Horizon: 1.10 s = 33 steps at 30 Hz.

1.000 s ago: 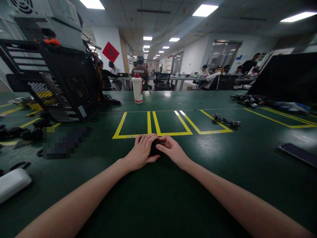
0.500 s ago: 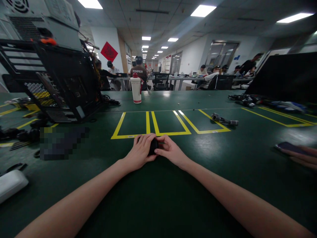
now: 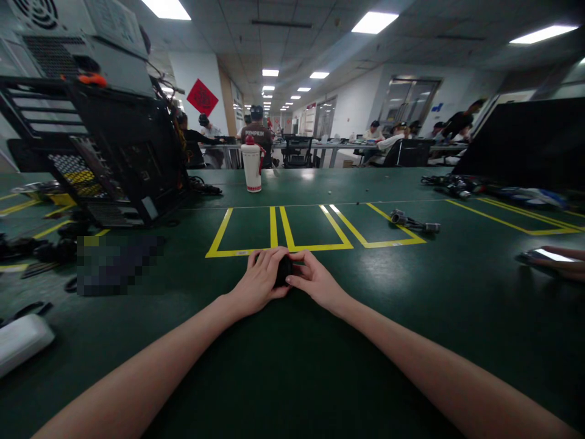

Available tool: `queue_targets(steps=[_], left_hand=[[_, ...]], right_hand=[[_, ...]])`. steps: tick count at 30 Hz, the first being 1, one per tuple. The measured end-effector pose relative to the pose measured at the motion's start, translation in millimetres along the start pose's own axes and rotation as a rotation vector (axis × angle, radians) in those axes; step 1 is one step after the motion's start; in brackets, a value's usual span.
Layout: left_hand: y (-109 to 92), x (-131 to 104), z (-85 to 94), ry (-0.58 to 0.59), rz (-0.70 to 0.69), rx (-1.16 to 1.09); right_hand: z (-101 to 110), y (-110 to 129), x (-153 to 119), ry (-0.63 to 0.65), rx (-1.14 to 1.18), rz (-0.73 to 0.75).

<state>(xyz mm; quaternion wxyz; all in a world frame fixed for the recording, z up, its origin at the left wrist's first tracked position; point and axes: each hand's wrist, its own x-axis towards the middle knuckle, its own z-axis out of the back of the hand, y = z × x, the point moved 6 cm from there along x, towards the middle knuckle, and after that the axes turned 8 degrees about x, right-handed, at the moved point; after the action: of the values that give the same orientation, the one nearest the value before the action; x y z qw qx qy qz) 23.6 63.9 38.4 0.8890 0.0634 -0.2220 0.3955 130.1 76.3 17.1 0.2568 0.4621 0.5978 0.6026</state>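
Between my two hands, low over the green table (image 3: 297,366), is a small black rounded object (image 3: 284,272), mostly covered by fingers; its kind I cannot make out. My left hand (image 3: 261,277) wraps over its left side with the fingers on top. From the right, my right hand (image 3: 314,279) grips its edge with thumb and fingertips. Just beyond the hands, yellow tape outlines (image 3: 320,248) mark the tabletop. A metal-and-black tool-like part (image 3: 414,222) lies across the tape at the right.
A black computer case (image 3: 123,164) with a grey unit on top stands at the left. A white bottle with a red lid (image 3: 253,167) is at the back. Another person's hand holds a phone (image 3: 548,256) at the right edge. A white object (image 3: 25,341) lies at the near left.
The other person's phone at the right has tilted, and its screen now shines bright. My hands and the black object have hardly moved.
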Motion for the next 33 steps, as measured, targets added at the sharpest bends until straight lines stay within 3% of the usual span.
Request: queue_targets(steps=[9, 18, 27, 33], left_hand=[[0.5, 0.2, 0.0, -0.018, 0.002, -0.003], [-0.8, 0.1, 2.5, 0.006, 0.006, -0.02], [1.3, 0.7, -2.1, -0.021, 0.01, 0.006], [-1.0, 0.4, 2.5, -0.007, 0.002, -0.022]], right_hand=[[3.1, 1.1, 1.5, -0.07, -0.094, 0.008], [0.2, 3.2, -1.8, -0.018, -0.093, -0.011], [5.2, -1.0, 2.7, -0.072, -0.089, -0.009], [1.8, 0.5, 0.4, -0.01, -0.038, -0.037]])
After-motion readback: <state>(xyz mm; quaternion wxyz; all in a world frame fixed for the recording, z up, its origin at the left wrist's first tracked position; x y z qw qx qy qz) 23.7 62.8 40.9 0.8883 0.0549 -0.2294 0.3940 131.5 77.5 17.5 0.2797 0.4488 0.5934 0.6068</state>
